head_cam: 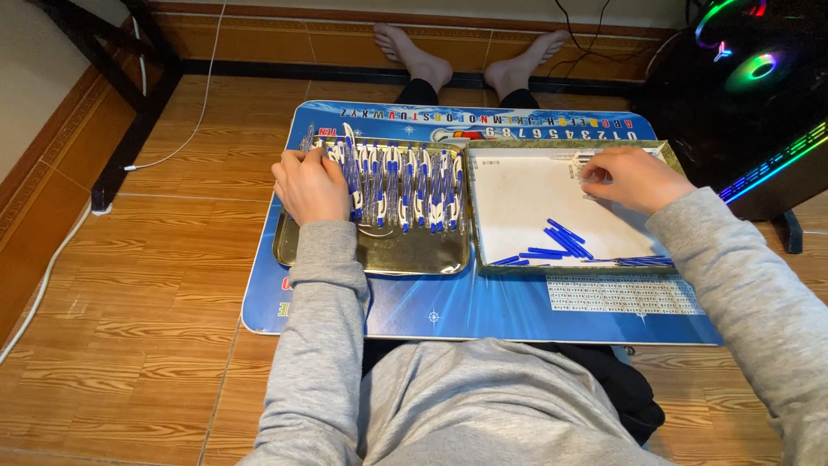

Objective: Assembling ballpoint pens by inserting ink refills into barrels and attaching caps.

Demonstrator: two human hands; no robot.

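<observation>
Blue pens (405, 185) crowd the metal tray (379, 255), possibly under left hand (312, 185).

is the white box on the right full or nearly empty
Nearly empty. The white box shows mostly bare bottom, with only a few blue pen parts near its front edge.

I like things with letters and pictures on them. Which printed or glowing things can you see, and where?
Blue lap table: across the legs, rectangular, with light printed characters along its far edge.
White printed chart: near right of the table, a small-print grid.
White label: by the right hand, small.
Computer case: far right, black, with rainbow lights.
</observation>
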